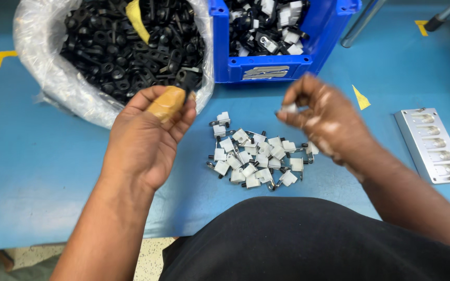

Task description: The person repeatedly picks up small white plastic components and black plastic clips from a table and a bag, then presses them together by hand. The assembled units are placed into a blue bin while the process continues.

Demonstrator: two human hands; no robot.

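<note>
On the blue table [37, 171] just ahead of you lies a loose pile of small white plastic clips with metal pins [256, 156], between your hands. Your left hand [149, 135], thumb taped tan, pinches a small black plastic part [187, 80] at the clear plastic bag of black parts [48, 78]; your right hand [321, 117], blurred, pinches a small white piece [289, 108]. Beyond stand a blue plastic bin of assembled black-and-white parts [329, 31] and, far right, a ribbed metal plate [433, 145].

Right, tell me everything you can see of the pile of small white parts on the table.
The pile of small white parts lies loose on the blue table, between the two hands and touched by neither. Each piece looks like a white plastic block with a grey metal tab or loop and a small black end. They lie jumbled at all angles, some overlapping, a few strays at the upper left edge.
</note>
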